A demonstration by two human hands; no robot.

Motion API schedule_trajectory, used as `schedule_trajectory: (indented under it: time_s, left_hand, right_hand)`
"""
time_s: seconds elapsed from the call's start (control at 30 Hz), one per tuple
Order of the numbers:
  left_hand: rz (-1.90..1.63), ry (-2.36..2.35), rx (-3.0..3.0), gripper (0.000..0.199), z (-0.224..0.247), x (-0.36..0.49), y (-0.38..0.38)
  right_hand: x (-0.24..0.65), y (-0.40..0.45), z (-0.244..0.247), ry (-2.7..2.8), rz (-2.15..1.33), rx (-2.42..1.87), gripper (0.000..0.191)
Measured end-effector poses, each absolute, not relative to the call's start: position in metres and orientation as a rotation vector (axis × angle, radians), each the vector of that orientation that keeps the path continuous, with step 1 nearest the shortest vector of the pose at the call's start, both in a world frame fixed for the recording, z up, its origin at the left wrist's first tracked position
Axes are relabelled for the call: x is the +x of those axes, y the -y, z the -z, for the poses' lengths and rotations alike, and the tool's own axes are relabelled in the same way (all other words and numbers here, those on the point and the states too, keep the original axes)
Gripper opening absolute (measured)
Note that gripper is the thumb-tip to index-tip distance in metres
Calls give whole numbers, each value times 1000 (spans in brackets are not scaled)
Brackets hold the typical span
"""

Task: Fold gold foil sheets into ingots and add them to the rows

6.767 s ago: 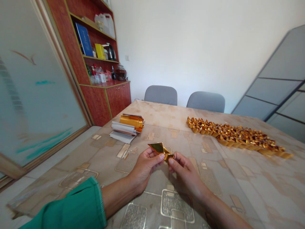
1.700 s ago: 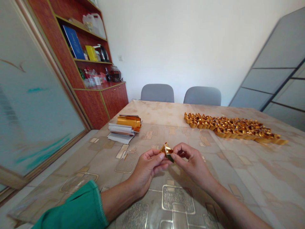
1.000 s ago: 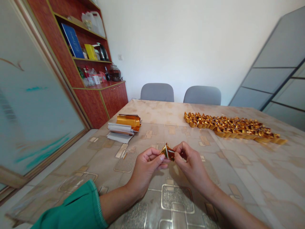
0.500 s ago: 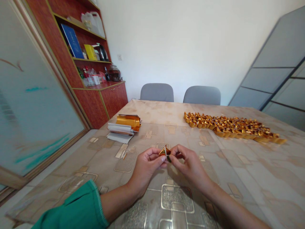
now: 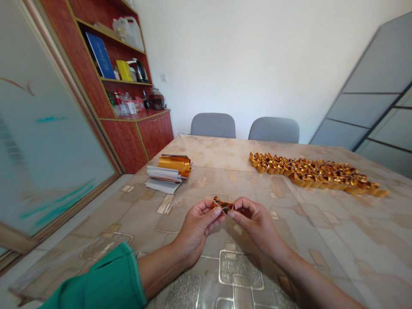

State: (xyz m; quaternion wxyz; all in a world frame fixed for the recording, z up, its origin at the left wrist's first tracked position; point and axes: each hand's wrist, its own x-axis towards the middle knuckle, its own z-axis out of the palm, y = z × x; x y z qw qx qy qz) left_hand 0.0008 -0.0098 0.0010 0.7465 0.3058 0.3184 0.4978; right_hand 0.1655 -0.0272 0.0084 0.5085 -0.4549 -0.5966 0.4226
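Observation:
Between my hands, just above the table, is a small piece of folded gold foil paper (image 5: pixel 224 206) with pale edges. My left hand (image 5: pixel 202 223) pinches its left end between thumb and fingers. The right end is pinched by my right hand (image 5: pixel 252 219). Parts of the paper are covered by my fingertips. Farther off to the left lies a stack of gold foil sheets (image 5: pixel 174 164), some curled with white backs showing. On the right side of the table, many folded gold foil pieces (image 5: pixel 312 171) sit in close rows.
The table (image 5: pixel 206 279) wears a patterned cover. Two grey chairs (image 5: pixel 213 125) stand at its far edge. A reddish wooden cabinet (image 5: pixel 125 139) with shelves of household items is at the left, beside a frosted glass panel (image 5: pixel 48 128).
The foil paper, upright and pointed before, is now spread wider and lower between my fingers. My hands are slightly farther apart. The view has shifted a little.

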Motion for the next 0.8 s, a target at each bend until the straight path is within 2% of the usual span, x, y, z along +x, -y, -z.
schedule_trajectory:
  time_s: [0.13, 0.27, 0.4, 0.63, 0.8]
  left_hand:
    - [-1104, -709, 691, 34, 0, 0, 9]
    - [-1160, -752, 799, 34, -1, 0, 8]
    - [-1197, -811, 954, 30, 0, 0, 7]
    - [-1181, -874, 1038, 27, 0, -1, 7]
    - [-1175, -900, 1051, 27, -1, 0, 8]
  right_hand:
    - [164, 28, -8, 1453, -972, -1109, 17]
    - [168, 32, -15, 1616, -553, -1141, 30]
    - [175, 35, -24, 1903, -261, -1077, 17]
    - [177, 38, -25, 2089, -47, -1153, 6]
    - [177, 34, -22, 2071, -171, -1168, 10]
